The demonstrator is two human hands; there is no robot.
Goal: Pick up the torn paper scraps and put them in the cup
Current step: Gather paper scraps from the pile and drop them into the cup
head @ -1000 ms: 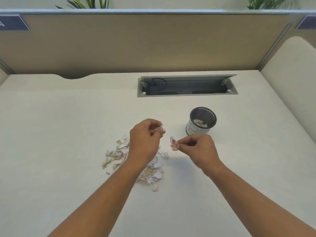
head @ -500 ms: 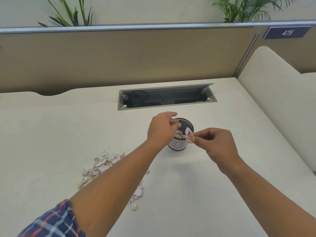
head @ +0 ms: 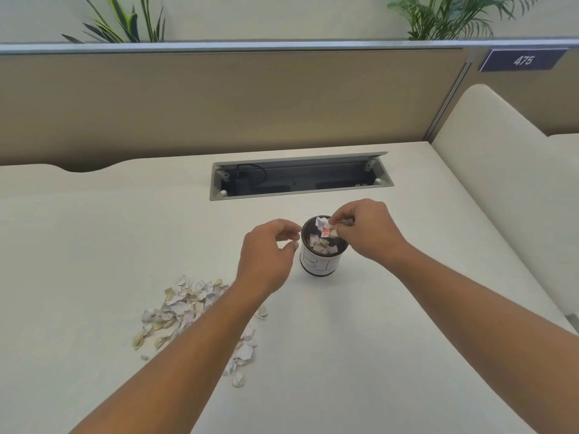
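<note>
A dark mesh cup [head: 319, 265] with a white paper label stands on the desk, with several scraps inside. My right hand [head: 366, 233] hovers over its mouth, pinching a few paper scraps [head: 326, 228], one with red print. My left hand [head: 268, 256] is just left of the cup, fingers loosely curled and apart, nothing visible in them. A pile of torn paper scraps [head: 188, 305] lies on the desk to the left, partly hidden under my left forearm, with more scraps [head: 242, 355] near its right side.
A cable tray opening [head: 300, 178] is cut into the white desk [head: 94, 233] behind the cup. A tan partition [head: 219, 101] closes the back. A cream divider [head: 501, 170] bounds the right side.
My right hand carried its scraps from beside the cup to over its mouth. My left hand drew back from the cup's rim to its left side and now holds nothing.
</note>
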